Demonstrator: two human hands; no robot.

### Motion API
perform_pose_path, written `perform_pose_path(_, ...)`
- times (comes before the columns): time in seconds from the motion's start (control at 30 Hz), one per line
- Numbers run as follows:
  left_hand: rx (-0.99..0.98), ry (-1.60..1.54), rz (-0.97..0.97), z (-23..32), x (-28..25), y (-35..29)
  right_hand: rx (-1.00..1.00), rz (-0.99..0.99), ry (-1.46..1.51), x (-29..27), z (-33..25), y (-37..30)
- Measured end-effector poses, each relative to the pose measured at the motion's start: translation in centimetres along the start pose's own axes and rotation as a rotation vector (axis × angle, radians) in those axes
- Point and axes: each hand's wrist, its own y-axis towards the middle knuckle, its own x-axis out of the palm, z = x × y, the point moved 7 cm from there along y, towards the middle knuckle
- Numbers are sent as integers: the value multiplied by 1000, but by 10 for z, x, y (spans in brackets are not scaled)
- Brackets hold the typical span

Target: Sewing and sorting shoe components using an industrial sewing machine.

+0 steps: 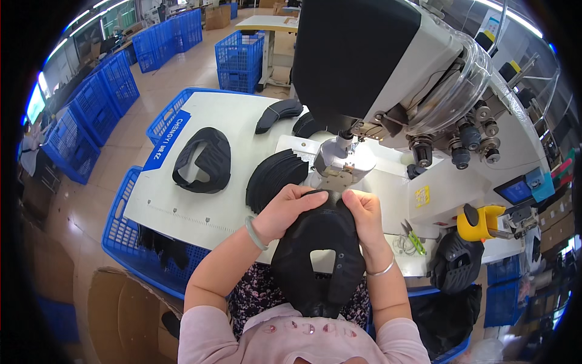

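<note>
A black shoe upper (318, 236) with an opening in its middle hangs between my hands, its far edge up against the post of a sewing machine (342, 164). My left hand (285, 212) pinches that edge on the left, thumb on top. On the right, my right hand (365, 215) grips the same edge, its thumb close to the other one. The fingers underneath are hidden by the material. Just beyond my left hand lies a fanned stack of curved black pieces (276, 179). Another black piece, shaped into a loop (219, 159), rests farther left on the white table (163, 200).
Curved black bundles (279, 114) lie at the table's back. Right of my right hand are green-handled thread snips (414, 238), a yellow holder (481, 222) and another black upper (454, 261). Blue crates (118, 224) flank the table, and a cardboard box (130, 315) stands at lower left.
</note>
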Motion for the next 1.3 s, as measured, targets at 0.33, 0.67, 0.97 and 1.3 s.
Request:
perform_pose_path(0.33, -103, -131, -64, -3, -9, -5, -54, 8, -85, -9, 9, 2)
perform_pose_path(0.67, 53, 211, -114, -3, -24, -41, -20, 104, 10, -36, 26, 9)
perform_pose_path(0.97, 375, 294, 361, 71, -136, -93, 84, -89, 223, -12, 27, -3)
perform_pose_path(1.3, -2, 1887, 582, 94, -176, -104, 193, -76, -18, -12, 66, -33)
